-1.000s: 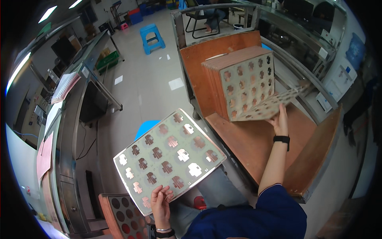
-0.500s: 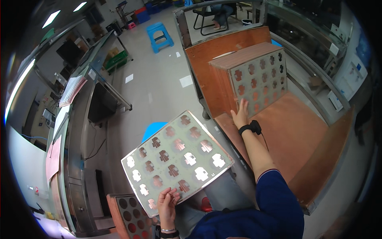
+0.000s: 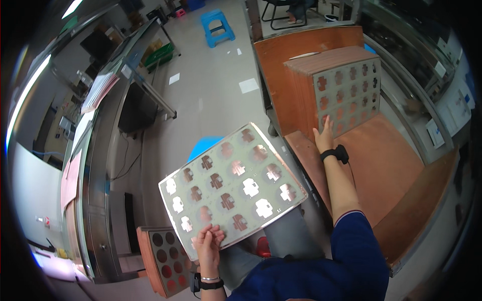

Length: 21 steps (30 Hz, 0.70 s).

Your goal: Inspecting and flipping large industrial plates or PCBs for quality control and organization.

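A flat grey-green panel (image 3: 231, 173) with rows of shiny copper-coloured cutouts lies tilted across my lap, its far side over a blue stool (image 3: 205, 146). At its near left corner is my left hand (image 3: 208, 241), fingers loosely bent and somewhat apart over the surface, with no clear grip on the edge. My right hand (image 3: 324, 136) reaches forward with fingers stretched out against the lower left corner of a stack of similar panels (image 3: 347, 93). Those panels stand on edge in an orange-brown wooden rack (image 3: 374, 160). Whether the fingertips press on the front panel cannot be told.
To the left runs a metal workbench (image 3: 95, 200) with papers (image 3: 100, 90) on it. A second stack with round dark spots (image 3: 165, 261) stands by my left wrist. Farther off are another blue stool (image 3: 217, 27) and a green bin (image 3: 158, 55). A seated person's legs show at the top.
The whole view has shifted, so the scene sits farther right and higher. Both hands stay near the same spots on the panel and the stack.
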Available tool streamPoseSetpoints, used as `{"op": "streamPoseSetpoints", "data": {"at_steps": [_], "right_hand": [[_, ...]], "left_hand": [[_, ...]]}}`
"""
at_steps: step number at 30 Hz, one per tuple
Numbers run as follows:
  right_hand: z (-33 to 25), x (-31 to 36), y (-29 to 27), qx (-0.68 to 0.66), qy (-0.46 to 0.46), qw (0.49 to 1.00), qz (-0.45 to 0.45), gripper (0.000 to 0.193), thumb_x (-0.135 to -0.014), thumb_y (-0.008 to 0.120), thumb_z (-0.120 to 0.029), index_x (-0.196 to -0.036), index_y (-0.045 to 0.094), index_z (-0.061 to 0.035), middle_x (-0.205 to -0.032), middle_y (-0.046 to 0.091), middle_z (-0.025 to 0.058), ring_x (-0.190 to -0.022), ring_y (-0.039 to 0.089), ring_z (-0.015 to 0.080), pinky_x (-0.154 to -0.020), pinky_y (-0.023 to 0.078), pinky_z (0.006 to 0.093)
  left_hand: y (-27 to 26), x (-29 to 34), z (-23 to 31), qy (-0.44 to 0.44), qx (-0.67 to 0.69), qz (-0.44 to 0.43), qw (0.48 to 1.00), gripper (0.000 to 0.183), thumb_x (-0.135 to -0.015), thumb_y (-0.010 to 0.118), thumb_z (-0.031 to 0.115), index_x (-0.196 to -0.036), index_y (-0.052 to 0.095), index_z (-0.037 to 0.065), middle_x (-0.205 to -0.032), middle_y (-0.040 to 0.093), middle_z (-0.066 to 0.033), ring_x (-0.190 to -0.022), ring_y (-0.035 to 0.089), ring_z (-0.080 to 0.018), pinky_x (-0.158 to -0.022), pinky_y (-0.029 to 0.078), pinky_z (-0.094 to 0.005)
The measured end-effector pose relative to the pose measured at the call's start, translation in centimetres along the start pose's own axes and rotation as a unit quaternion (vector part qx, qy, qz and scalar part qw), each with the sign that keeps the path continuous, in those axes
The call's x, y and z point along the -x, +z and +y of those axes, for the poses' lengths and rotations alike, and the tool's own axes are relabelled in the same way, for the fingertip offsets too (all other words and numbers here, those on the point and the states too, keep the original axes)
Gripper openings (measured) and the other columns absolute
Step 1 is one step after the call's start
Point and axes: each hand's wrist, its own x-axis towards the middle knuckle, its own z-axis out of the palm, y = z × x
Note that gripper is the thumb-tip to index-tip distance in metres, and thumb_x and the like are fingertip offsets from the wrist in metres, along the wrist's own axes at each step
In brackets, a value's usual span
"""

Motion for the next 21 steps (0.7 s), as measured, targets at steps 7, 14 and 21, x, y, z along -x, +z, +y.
{"op": "streamPoseSetpoints", "data": {"at_steps": [7, 14, 21], "right_hand": [[-3.4, 8.0, -4.7, -0.273, -0.065, 0.941, -0.189, 0.039, -0.091, 0.048, -0.009, -0.128, 0.047, 0.0009, -0.112, 0.061, 0.0233, -0.099, 0.062, 0.0259, -0.080, 0.048, 0.0303], [-9.2, 16.4, -8.2, -0.178, -0.221, 0.931, -0.230, 0.041, -0.088, 0.052, -0.009, -0.128, 0.047, -0.0018, -0.125, 0.051, 0.0240, -0.114, 0.053, 0.0324, -0.092, 0.045, 0.0368], [-10.1, 19.1, -7.6, 0.033, -0.334, 0.919, -0.206, 0.050, -0.085, 0.052, -0.011, -0.134, 0.040, -0.0051, -0.138, 0.036, 0.0255, -0.130, 0.032, 0.0393, -0.106, 0.028, 0.0453]], "left_hand": [[-5.8, -1.1, 1.9, 0.163, -0.059, 0.152, 0.973, 0.019, -0.096, 0.044, 0.009, -0.112, 0.050, 0.001, -0.102, 0.059, -0.0115, -0.075, 0.060, -0.0146, -0.071, 0.054, -0.0282], [-10.7, -0.4, 1.4, 0.202, -0.213, 0.261, 0.919, 0.024, -0.094, 0.044, 0.007, -0.115, 0.052, -0.002, -0.111, 0.057, -0.0096, -0.098, 0.054, -0.0150, -0.087, 0.044, -0.0271], [-11.4, 0.7, 0.2, 0.122, -0.298, 0.223, 0.920, 0.030, -0.095, 0.045, 0.012, -0.116, 0.054, -0.006, -0.104, 0.061, -0.0085, -0.091, 0.056, -0.0132, -0.081, 0.045, -0.0252]]}}
